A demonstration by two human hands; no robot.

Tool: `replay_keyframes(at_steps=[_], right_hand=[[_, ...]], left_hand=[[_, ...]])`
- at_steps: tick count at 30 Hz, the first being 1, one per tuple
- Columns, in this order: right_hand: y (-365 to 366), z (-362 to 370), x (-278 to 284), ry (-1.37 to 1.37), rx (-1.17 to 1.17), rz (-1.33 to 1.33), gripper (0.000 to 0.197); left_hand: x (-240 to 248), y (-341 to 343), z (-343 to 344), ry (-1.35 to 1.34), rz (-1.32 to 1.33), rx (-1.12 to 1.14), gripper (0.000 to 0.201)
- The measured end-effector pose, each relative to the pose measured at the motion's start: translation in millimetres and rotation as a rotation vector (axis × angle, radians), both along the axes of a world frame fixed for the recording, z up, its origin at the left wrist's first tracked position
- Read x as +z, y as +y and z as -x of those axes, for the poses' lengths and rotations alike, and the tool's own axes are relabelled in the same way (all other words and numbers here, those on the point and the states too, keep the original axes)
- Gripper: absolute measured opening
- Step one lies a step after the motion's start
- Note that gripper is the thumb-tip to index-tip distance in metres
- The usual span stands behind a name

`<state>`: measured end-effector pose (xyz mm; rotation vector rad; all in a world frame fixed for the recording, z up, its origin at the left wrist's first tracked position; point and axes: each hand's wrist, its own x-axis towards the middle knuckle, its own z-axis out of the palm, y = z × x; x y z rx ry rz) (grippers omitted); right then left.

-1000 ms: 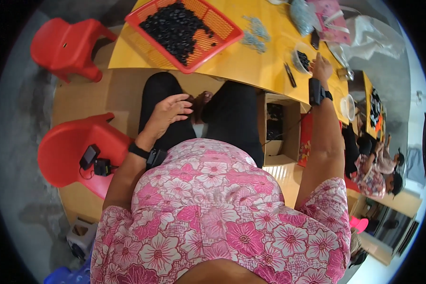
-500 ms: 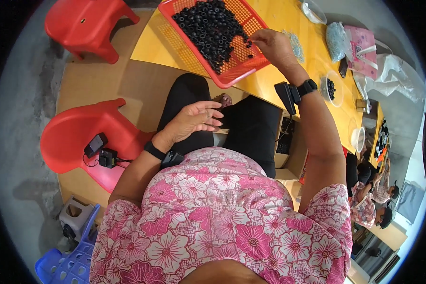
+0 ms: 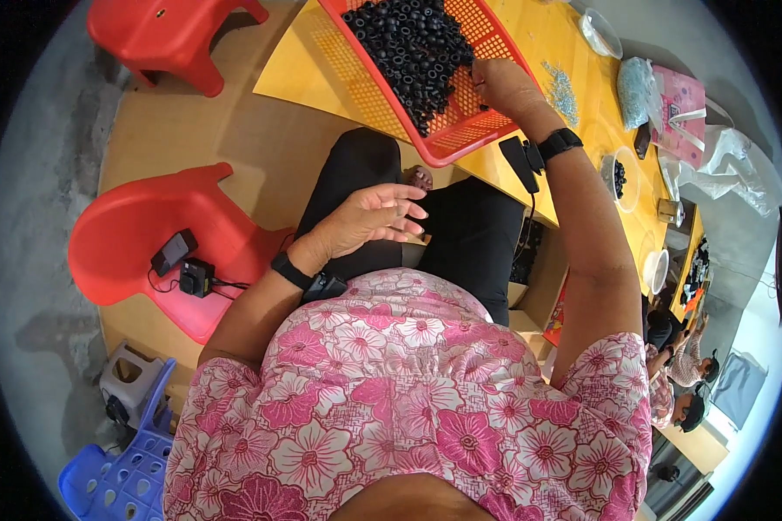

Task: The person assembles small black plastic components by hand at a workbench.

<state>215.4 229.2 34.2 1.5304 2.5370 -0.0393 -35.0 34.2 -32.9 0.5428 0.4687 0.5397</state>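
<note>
A red plastic basket point(image 3: 520, 122) with mesh sides stands tilted at the table's near edge. Many small black ring-shaped pieces point(image 3: 413, 56) are heaped in it, mostly toward its left and far part. My right hand point(image 3: 506, 89) reaches over the basket's right side, fingers curled down beside the black pieces; what is in the fingertips, if anything, is hidden. Above my lap hangs my left hand point(image 3: 369, 219), palm turned inward and fingers apart, holding nothing. Each wrist wears a black strap with a small device.
On the yellow table point(image 3: 291, 74) lie small clear bits point(image 3: 560, 91), a bag of pale blue pieces point(image 3: 636, 94), a pink bag point(image 3: 679, 113) and a clear tub point(image 3: 624, 178) with black pieces. A red chair point(image 3: 148, 234) stands left. Other people point(image 3: 691, 369) sit far right.
My right hand has dipped lower into the basket, its fingers curling down. My left hand keeps its pose. The whole view has shifted slightly.
</note>
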Motion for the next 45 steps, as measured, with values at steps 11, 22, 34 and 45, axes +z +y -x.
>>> replay_keyframes(at_steps=[11, 22, 34, 45], right_hand=[[-14, 15, -3, 0.61, 0.089, 0.055, 0.02], [-14, -3, 17, 0.367, -0.094, -0.022, 0.017], [-20, 1, 8, 0.334, -0.022, 0.128, 0.012], [-17, 15, -2, 0.205, 0.078, 0.113, 0.011]], left_hand=[[-4, -1, 0, 0.008, -0.035, -0.014, 0.041], [-7, -2, -1, -0.023, -0.026, 0.002, 0.04], [-9, -4, -2, -0.025, -0.055, 0.002, 0.041], [-10, -6, -2, -0.019, -0.078, 0.008, 0.043]])
